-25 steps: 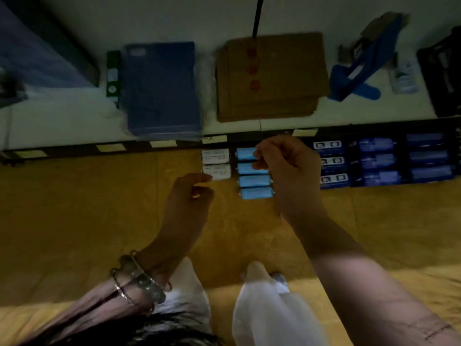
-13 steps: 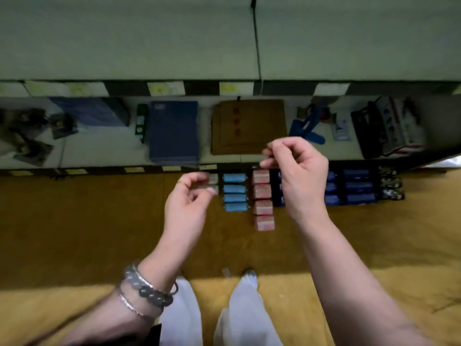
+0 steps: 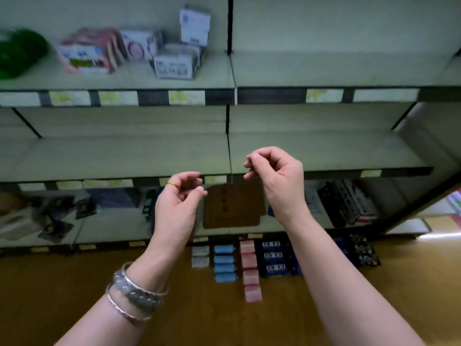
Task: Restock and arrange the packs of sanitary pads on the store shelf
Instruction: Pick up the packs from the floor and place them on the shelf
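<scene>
Packs of sanitary pads lie in rows on the wooden floor below the shelving: white packs (image 3: 200,255), light blue packs (image 3: 224,263), pink packs (image 3: 250,270) and dark blue packs (image 3: 273,255). More pad packs stand on the upper shelf, pink ones (image 3: 92,49) and white ones (image 3: 174,63). My left hand (image 3: 178,203) and my right hand (image 3: 277,178) are raised in front of the bare middle shelf (image 3: 112,156). Both have their fingers curled in toward the thumb and hold nothing.
A green object (image 3: 20,51) sits at the far left of the upper shelf. The bottom shelf holds flattened cardboard (image 3: 233,208), a black box (image 3: 346,203) and dark items at the left. More dark packs (image 3: 364,250) lie on the floor at the right.
The view has tilted up from the floor to the shelves. Both hands have risen from the packs on the floor to the middle shelf's height, still holding nothing.
</scene>
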`<state>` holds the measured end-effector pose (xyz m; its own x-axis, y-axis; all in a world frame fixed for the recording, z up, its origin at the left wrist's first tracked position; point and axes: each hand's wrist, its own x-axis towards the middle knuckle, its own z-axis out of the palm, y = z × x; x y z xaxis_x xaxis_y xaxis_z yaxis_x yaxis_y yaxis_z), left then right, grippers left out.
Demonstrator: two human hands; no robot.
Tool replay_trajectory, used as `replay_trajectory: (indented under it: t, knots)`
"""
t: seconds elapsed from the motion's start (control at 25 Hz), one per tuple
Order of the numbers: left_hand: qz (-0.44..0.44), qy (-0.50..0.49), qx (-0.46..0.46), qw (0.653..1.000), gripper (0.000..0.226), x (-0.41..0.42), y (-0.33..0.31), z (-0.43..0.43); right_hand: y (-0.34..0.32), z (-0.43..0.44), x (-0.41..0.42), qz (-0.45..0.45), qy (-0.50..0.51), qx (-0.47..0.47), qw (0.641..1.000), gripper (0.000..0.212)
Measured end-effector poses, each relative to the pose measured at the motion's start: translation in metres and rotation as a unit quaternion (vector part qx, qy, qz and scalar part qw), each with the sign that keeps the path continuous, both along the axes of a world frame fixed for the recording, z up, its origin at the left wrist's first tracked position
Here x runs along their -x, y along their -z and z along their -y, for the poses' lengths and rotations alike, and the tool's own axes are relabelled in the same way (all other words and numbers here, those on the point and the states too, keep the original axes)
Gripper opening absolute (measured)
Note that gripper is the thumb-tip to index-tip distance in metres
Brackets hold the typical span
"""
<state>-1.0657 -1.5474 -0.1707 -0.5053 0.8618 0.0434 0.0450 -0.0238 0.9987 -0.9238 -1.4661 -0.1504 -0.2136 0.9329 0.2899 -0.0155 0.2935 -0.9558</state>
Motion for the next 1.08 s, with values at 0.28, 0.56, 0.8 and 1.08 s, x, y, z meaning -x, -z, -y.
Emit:
replay_trajectory:
  t: [0.28, 0.56, 0.8, 1.08]
  knots:
    - [-0.002, 0.003, -0.085, 0.996, 0.022, -0.023, -0.059, -0.01, -0.059, -0.006, -0.028, -0.046, -0.016, -0.062, 0.997, 0.017]
    - [-0.035, -0.01, -0.143, 0.989, 0.022, 0.013, -0.098, -0.029, -0.1, -0.035, -0.008, -0.081, -0.05, -0.098, 0.991, 0.022]
    - [-0.021, -0.008, -0.162, 0.987, 0.022, 0.068, -0.107, -0.092, -0.113, -0.085, 0.045, -0.012, -0.058, -0.081, 0.995, 0.023]
    - [-0.053, -0.023, -0.051, 0.997, 0.027, 0.173, -0.091, -0.189, -0.09, -0.184, 0.148, 0.197, -0.011, -0.042, 0.979, 0.015]
